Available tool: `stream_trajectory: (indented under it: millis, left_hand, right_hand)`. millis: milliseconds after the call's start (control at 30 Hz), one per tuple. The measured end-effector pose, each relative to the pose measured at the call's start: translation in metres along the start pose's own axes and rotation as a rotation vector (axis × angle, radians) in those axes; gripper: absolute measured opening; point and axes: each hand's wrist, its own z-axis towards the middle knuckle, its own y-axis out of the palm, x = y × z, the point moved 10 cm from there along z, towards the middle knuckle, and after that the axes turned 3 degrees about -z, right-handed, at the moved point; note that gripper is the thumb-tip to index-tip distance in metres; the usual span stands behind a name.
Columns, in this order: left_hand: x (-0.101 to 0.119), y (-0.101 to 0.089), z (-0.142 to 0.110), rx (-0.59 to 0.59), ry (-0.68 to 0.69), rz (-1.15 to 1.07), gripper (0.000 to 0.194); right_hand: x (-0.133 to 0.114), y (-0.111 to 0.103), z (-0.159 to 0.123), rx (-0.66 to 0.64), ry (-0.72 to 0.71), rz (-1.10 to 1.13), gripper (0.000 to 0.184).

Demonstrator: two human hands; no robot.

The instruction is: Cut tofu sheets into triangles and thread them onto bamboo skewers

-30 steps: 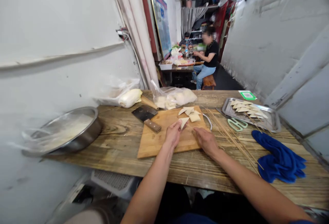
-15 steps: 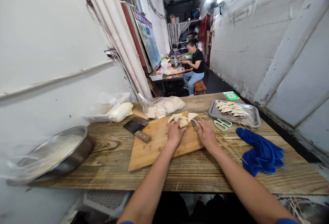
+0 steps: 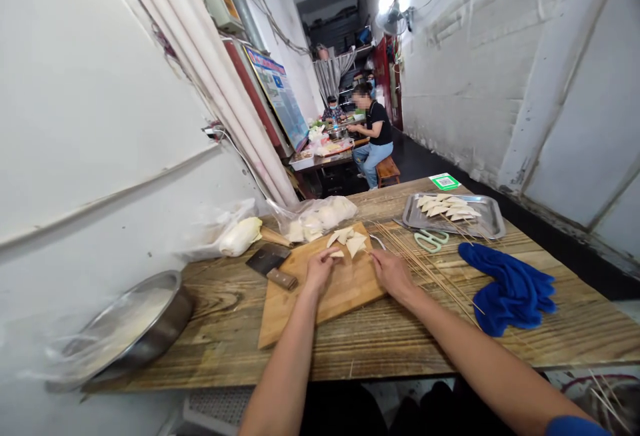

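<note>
While a steel basin (image 3: 173, 323) stood at far L w/ clear plastic at its rim, a cleaver (image 3: 270, 263) lay nearer the middle, its handle over the L edge of the cutting board (image 3: 295, 316). Next came the L hand (image 3: 319, 271), fingertips pinching a pale slice (image 3: 338, 254) just above the board. Slice was prob. light, soft & a bit bendy, maybe damp, so slick; thin corners looked easiest to tear. Best hold, I'd guess: thumb & fingers flat on the broad faces, nr the thick middle, w/ min. squeeze.

Beyond it, a small pile of slices (image 3: 343, 234) sat at the board's far end, w/ a triangular piece (image 3: 356, 245) in front; same handling, prob. The R hand (image 3: 393, 273) was at the board's R edge, fingers curled in; couldn't tell if they gripped a stick, too fine to see.

Further R, loose skewers (image 3: 429, 267) lay on the table: prob. stiff, v. light, best taken mid-shaft, away from any sharp tip. Then scissors (image 3: 431, 241), a metal tray (image 3: 493, 221) w/ more pale pieces, & a blue cloth (image 3: 511, 287) nearer the person.
</note>
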Motion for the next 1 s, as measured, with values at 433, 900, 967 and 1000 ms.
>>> stream_trajectory:
  millis: [433, 900, 967, 1000]
  left_hand:
    - [0.003, 0.043, -0.043, 0.119, -0.228, -0.673, 0.020]
    - [-0.006, 0.045, -0.045, 0.213, -0.183, -0.450, 0.026]
    - [0.014, 0.014, -0.043, 0.300, -0.011, -0.098, 0.031]
    - [0.024, 0.001, -0.044, 0.340, 0.059, 0.117, 0.031]
  right_hand:
    - [-0.036, 0.001, -0.010, 0.043, -0.208, 0.171, 0.028]
    - [-0.028, 0.008, -0.005, 0.062, -0.179, 0.139, 0.025]
    - [-0.023, 0.004, -0.003, 0.083, -0.142, 0.109, 0.025]
    - [-0.020, 0.003, -0.003, 0.083, -0.122, 0.092, 0.025]
